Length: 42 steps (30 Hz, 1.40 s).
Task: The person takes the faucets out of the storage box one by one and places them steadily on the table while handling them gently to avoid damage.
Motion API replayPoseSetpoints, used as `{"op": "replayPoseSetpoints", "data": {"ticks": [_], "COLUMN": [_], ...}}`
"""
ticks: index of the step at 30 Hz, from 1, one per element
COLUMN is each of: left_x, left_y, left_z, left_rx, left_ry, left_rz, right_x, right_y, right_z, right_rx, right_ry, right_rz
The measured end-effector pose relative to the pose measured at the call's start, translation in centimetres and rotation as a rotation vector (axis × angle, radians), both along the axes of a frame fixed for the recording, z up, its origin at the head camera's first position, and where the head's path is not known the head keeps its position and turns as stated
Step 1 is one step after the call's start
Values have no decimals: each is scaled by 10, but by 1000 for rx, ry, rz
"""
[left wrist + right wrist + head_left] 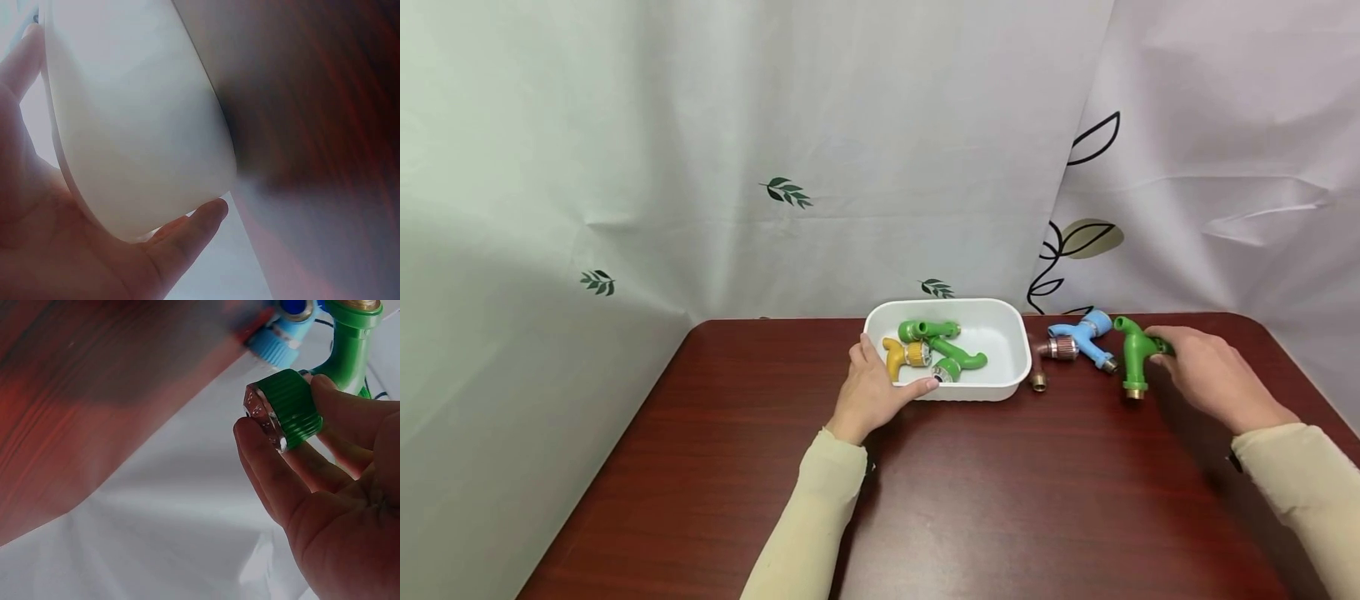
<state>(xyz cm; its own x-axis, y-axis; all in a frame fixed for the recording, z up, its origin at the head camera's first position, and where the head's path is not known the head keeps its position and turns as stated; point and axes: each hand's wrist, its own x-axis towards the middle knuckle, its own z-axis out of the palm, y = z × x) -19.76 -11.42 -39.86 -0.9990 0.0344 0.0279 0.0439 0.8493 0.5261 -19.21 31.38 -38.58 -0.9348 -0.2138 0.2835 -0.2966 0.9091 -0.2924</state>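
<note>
My right hand (1213, 371) grips a green tap (1135, 357) by its ribbed knob (294, 405); the spout points up and back and the brass threaded end points down. At the corner nearest me on its left side, my left hand (868, 392) holds a white plastic tray (1026, 354), with the thumb along the front wall and the fingers round the left side. Inside the tray lie a yellow tap (895, 358) and two green taps, one at the back (917, 331) and one nearer the front (958, 357).
Just right of the tray, a brown tap (1039, 367) lies on the dark red wooden table (1000, 492). A light blue tap (1084, 335) is beside it, left of the gripped green tap. A white patterned curtain (850, 150) hangs behind the table's back edge.
</note>
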Motion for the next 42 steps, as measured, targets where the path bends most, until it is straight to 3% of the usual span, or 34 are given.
{"op": "replayPoseSetpoints", "data": {"ticks": [13, 42], "left_x": [-1, 1], "left_y": [1, 1], "left_z": [0, 2], "left_rx": [-4, 12], "left_ry": [8, 8], "left_rz": [-1, -2], "right_x": [-6, -24], "right_y": [13, 13], "right_z": [-6, -11], "right_rx": [53, 147], "right_ry": [-100, -212], "right_rz": [-6, 23]}}
